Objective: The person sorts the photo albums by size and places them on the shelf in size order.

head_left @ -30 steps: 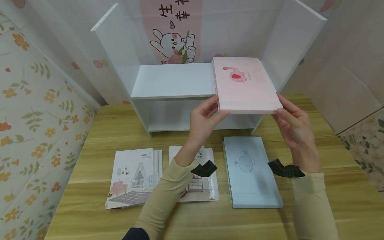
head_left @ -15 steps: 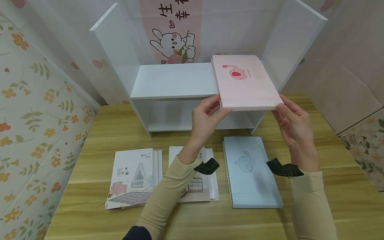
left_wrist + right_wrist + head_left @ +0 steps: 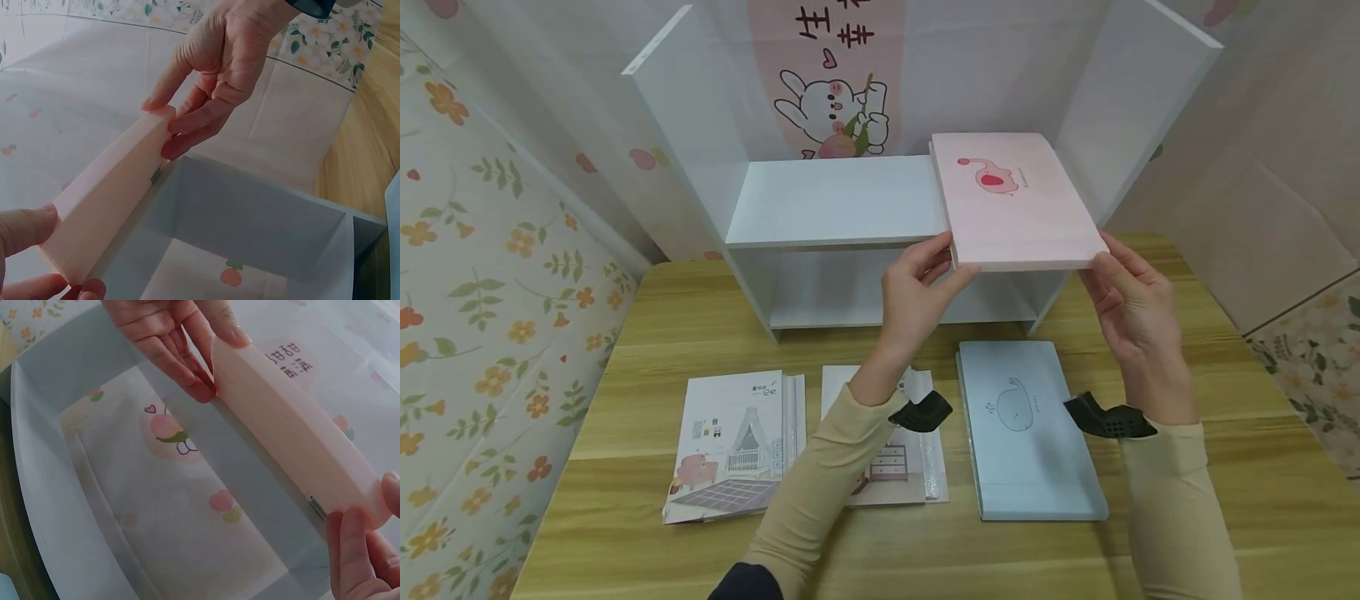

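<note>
In the head view, my left hand [image 3: 921,283] and right hand [image 3: 1138,312] pinch the near corners of a thick, pale-pink, elephant-printed book [image 3: 1022,208], presumably to keep it level. It lies over the right part of the white, boxy shelf unit [image 3: 838,200], near end jutting forward.

From the left wrist, my right thumb tops its corner, fingers beneath, probably against tipping.

From the right wrist, my left hand grips the opposite corner.

You are reading 生 and 幸 on the pink panel [image 3: 880,58]; the character above 幸 is running out of view. In the right-wrist view, a pale patch [image 3: 292,359] is showing 甜 and 满, the neighbouring characters reading less surely. Lettering on the pink book [image 3: 1022,212], blue book [image 3: 1030,458], left booklet [image 3: 722,450] and middle booklet [image 3: 887,492] is appearing too small or hidden.
</note>
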Demonstrator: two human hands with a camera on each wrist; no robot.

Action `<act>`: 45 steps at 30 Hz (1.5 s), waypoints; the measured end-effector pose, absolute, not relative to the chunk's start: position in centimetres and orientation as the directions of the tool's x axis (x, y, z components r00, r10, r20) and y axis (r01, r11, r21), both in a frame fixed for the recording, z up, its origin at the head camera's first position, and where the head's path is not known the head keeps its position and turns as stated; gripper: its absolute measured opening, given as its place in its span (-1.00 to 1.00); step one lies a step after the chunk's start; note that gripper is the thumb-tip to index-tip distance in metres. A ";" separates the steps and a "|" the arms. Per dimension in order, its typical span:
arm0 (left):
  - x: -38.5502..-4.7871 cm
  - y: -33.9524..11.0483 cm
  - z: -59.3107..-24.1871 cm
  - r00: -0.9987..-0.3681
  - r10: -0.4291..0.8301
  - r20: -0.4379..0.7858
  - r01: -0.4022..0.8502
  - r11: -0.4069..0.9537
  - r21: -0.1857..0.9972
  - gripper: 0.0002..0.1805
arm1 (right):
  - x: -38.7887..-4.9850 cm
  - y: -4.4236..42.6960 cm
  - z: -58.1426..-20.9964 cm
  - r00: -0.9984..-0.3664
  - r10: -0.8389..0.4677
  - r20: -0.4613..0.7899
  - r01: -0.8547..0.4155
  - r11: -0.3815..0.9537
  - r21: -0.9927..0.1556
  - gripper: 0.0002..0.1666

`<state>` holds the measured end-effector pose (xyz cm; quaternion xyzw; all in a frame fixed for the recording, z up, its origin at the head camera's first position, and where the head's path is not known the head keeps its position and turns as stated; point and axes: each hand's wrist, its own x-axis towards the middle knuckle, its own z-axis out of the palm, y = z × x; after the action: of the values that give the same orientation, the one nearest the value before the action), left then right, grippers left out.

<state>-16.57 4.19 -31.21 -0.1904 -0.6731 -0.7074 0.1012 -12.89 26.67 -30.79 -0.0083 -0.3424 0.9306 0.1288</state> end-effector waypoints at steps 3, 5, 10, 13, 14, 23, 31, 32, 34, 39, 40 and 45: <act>-16.6 4.3 -31.2 -0.911 0.110 0.397 0.391 -0.069 0.918 -0.48 | -12.9 26.6 -30.8 -0.966 0.251 0.069 -0.236 -0.732 -0.640 -0.68; -16.6 4.3 -31.2 -0.913 0.109 0.393 0.387 -0.067 0.920 -0.47 | -13.0 26.6 -30.8 -0.965 0.253 0.070 -0.238 -0.729 -0.642 -0.68; -16.6 4.3 -31.3 -0.916 0.109 0.387 0.381 -0.071 0.922 -0.46 | -13.0 26.6 -30.9 -0.964 0.252 0.080 -0.242 -0.719 -0.652 -0.68; -16.4 4.2 -31.4 -0.913 0.114 0.391 0.384 -0.081 0.920 -0.47 | -12.8 26.6 -30.9 -0.965 0.248 0.081 -0.239 -0.712 -0.661 -0.68; -16.4 4.1 -31.4 -0.912 0.115 0.395 0.387 -0.086 0.918 -0.48 | -12.8 26.7 -30.9 -0.965 0.249 0.079 -0.237 -0.707 -0.666 -0.68; -15.4 3.0 -32.6 -0.920 0.150 0.361 0.348 -0.107 0.931 -0.54 | -11.6 27.2 -31.6 -0.965 0.250 0.078 -0.217 -0.596 -0.773 -0.69; -14.3 2.8 -34.8 -0.942 0.229 0.245 0.237 -0.060 0.970 -0.55 | -10.3 27.9 -33.0 -0.978 0.187 0.094 -0.186 -0.572 -0.799 -0.71; -14.2 2.9 -35.2 -0.946 0.231 0.228 0.221 -0.056 0.974 -0.56 | -10.1 27.9 -33.2 -0.979 0.183 0.091 -0.181 -0.570 -0.802 -0.70; -13.8 2.9 -36.0 -0.954 0.235 0.188 0.182 -0.045 0.982 -0.56 | -9.8 28.1 -33.7 -0.981 0.179 0.073 -0.164 -0.571 -0.805 -0.70; -13.0 3.0 -37.6 -0.965 0.244 0.093 0.084 -0.048 0.995 -0.55 | -8.9 28.3 -34.9 -0.982 0.185 0.028 -0.126 -0.545 -0.829 -0.70; -12.9 3.0 -37.8 -0.966 0.245 0.082 0.073 -0.047 0.996 -0.55 | -8.7 28.4 -35.1 -0.983 0.184 0.024 -0.121 -0.539 -0.833 -0.70; -12.4 2.8 -38.9 -0.972 0.235 0.029 0.021 -0.034 0.999 -0.56 | -8.1 28.6 -36.0 -0.987 0.163 0.008 -0.094 -0.528 -0.844 -0.71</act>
<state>-12.45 2.78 -38.95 -0.0925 -0.6910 -0.7130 -0.0748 -8.07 28.56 -36.00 -0.0361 -0.4802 0.8733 0.0736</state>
